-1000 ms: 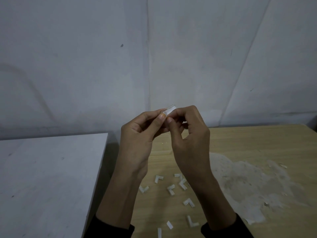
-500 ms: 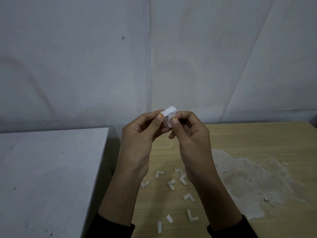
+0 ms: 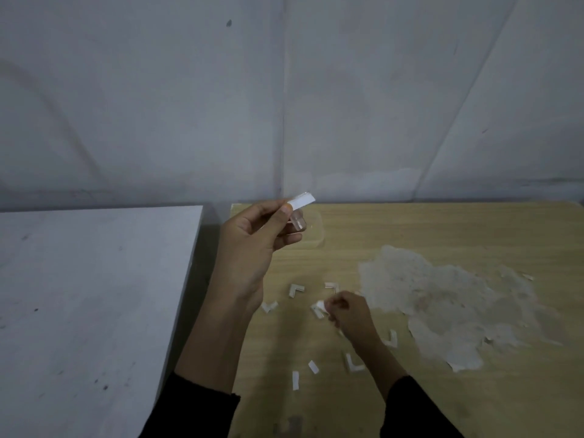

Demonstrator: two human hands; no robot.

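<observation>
We hold a corner piece high in the left and a scrap low in the right

Past the white board (image 3: 94, 295), our left hand (image 3: 252, 245) pinches the clear corner piece (image 3: 300, 205) between thumb and fingers, raised over the far edge of the wooden table (image 3: 442, 229); lower down, our right hand (image 3: 347, 314) is curled, nipping a white scrap (image 3: 320, 305) just above the scattered L-shaped pieces (image 3: 296, 289). We judge the scrap may cling to our fingertips if it is sticky, or the raised piece may slip from so light a pinch
</observation>
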